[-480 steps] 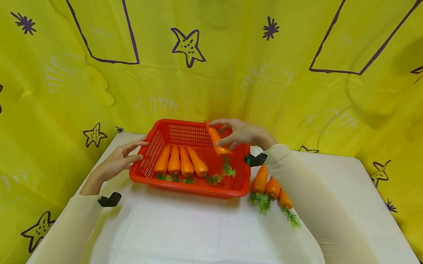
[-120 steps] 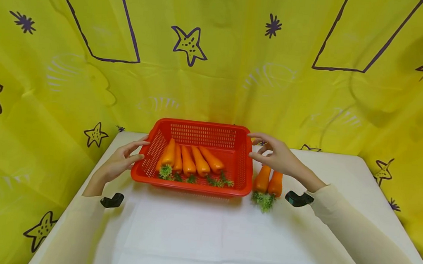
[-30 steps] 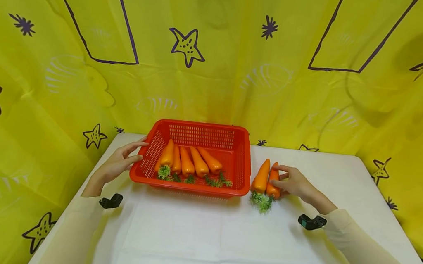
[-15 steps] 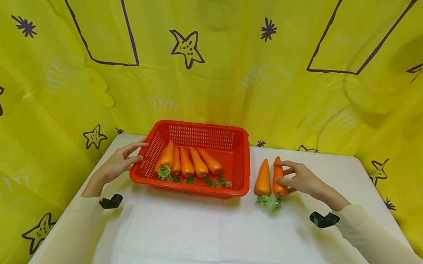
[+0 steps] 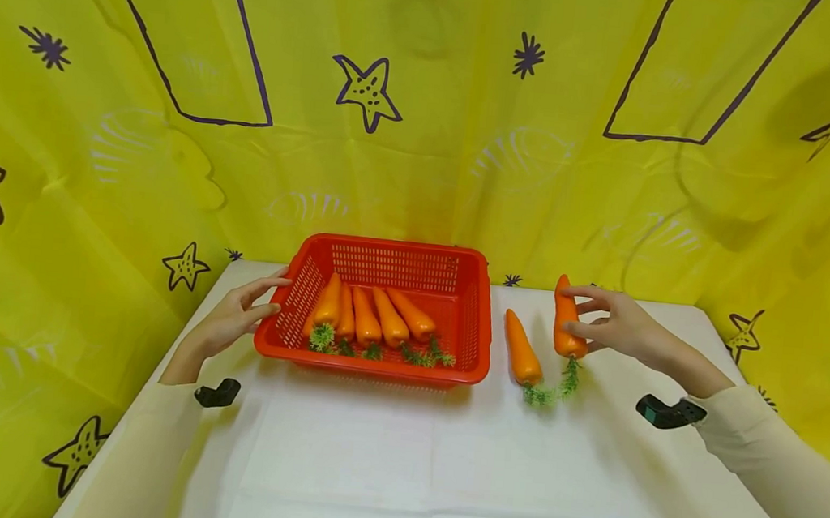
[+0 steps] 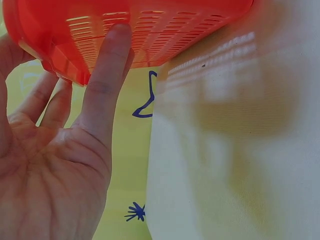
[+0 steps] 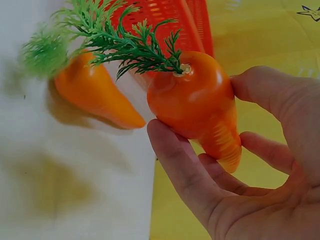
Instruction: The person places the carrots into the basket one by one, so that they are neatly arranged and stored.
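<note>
My right hand pinches an orange toy carrot between thumb and fingers, held up off the white table. Its green leafy top hangs toward me. Another carrot lies on the table to the left of the held one, its tip angled away and left. A red slotted plastic basket stands at the back, with several carrots side by side in its left and middle part. At the basket's left end, my left hand holds the rim, its thumb against the outer wall; some fingertips are hidden.
A white cloth covers the table. Yellow patterned sheeting hangs behind and at both sides, close to the table's back edge. The basket's right part shows bare red floor.
More carrots lie in the basket than sixteen seconds ago, fewer on the table. Within the last second my right hand lifts one rightward and away; the lying carrot has turned. My left hand stays.
</note>
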Available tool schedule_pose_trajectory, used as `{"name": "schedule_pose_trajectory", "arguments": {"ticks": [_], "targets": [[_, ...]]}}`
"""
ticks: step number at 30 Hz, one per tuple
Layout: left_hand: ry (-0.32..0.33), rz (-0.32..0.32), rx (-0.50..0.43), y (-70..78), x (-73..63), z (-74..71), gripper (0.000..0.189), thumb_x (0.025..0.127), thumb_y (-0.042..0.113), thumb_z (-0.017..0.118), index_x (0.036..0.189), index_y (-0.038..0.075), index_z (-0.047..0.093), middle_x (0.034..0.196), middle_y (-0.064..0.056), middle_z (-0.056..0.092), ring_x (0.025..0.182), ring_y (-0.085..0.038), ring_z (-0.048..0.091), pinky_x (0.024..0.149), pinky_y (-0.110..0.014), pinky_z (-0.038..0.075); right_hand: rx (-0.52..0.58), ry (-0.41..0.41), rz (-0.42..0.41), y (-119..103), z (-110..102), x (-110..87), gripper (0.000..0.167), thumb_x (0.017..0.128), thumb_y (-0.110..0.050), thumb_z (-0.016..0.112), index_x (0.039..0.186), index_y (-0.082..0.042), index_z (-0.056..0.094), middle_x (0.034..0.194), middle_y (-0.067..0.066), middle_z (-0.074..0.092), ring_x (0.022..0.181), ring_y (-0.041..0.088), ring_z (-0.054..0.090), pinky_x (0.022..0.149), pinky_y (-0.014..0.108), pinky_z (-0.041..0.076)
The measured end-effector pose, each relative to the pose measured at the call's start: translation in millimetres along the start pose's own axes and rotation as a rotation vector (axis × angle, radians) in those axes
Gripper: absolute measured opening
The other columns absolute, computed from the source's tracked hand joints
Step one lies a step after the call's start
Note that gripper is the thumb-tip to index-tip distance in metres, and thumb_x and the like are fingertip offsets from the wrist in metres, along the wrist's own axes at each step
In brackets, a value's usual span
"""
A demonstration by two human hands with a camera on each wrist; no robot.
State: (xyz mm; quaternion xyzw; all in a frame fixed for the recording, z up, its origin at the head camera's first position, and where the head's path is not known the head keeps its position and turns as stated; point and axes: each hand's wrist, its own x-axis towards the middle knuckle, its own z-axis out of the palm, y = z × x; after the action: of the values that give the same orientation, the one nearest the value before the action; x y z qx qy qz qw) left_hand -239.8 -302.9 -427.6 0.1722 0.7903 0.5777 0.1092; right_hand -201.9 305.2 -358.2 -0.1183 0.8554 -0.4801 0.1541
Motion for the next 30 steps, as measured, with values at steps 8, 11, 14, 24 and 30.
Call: {"name": "schedule_pose_trajectory", "arguments": {"ticks": [8, 11, 14, 24, 30], "targets": [[0.003, -0.001, 0.005, 1.8, -0.5, 0.3, 0.048, 0.106, 0.012, 0.057, 0.151, 0.002, 0.044, 0.172, -0.002, 0.014, 0.146, -0.046, 0.034, 0.087, -0.032, 0.058, 0.002, -0.003, -0.021, -7.8, -0.6, 0.1, 0.069, 0.096, -0.012, 0.073, 0.155, 0.001, 0.039, 0.142, 0.039, 0.042, 0.098, 0.034, 0.071, 0.076, 0.041, 0.062], [0.004, -0.004, 0.003, 2.6, -0.8, 0.7, 0.048, 0.106, 0.012, 0.056, 0.151, 0.001, 0.044, 0.172, -0.003, 0.014, 0.146, -0.046, 0.033, 0.087, -0.031, 0.058, 0.004, -0.008, -0.02, -9.9, 0.8, 0.4, 0.069, 0.096, -0.013, 0.073, 0.155, 0.0, 0.039, 0.143, 0.039, 0.042, 0.1, 0.035, 0.071, 0.077, 0.041, 0.061], [0.005, -0.004, 0.004, 3.1, -0.7, 0.9, 0.048, 0.106, 0.012, 0.056, 0.151, 0.001, 0.043, 0.172, -0.003, 0.014, 0.146, -0.046, 0.033, 0.087, -0.031, 0.058, -0.006, -0.016, -0.015, -12.3, 1.4, 1.4, 0.071, 0.096, -0.015, 0.074, 0.156, 0.0, 0.038, 0.144, 0.038, 0.041, 0.102, 0.035, 0.07, 0.078, 0.041, 0.061], [0.007, -0.002, 0.018, 4.9, 0.1, 1.3, 0.048, 0.106, 0.01, 0.056, 0.15, 0.0, 0.044, 0.172, -0.003, 0.015, 0.145, -0.046, 0.034, 0.086, -0.032, 0.058, -0.038, -0.054, -0.07, -33.9, 1.8, 16.7, 0.069, 0.096, -0.013, 0.074, 0.155, -0.001, 0.04, 0.143, 0.037, 0.044, 0.1, 0.036, 0.071, 0.076, 0.04, 0.062], [0.006, 0.001, 0.043, 4.8, 0.4, 0.2, 0.047, 0.105, 0.009, 0.056, 0.15, 0.001, 0.045, 0.172, -0.004, 0.016, 0.147, -0.045, 0.032, 0.087, -0.03, 0.057, -0.076, -0.079, -0.12, -55.1, 5.7, 33.2, 0.068, 0.095, -0.014, 0.076, 0.154, -0.004, 0.044, 0.143, 0.034, 0.047, 0.09, 0.033, 0.074, 0.077, 0.039, 0.061]]}}
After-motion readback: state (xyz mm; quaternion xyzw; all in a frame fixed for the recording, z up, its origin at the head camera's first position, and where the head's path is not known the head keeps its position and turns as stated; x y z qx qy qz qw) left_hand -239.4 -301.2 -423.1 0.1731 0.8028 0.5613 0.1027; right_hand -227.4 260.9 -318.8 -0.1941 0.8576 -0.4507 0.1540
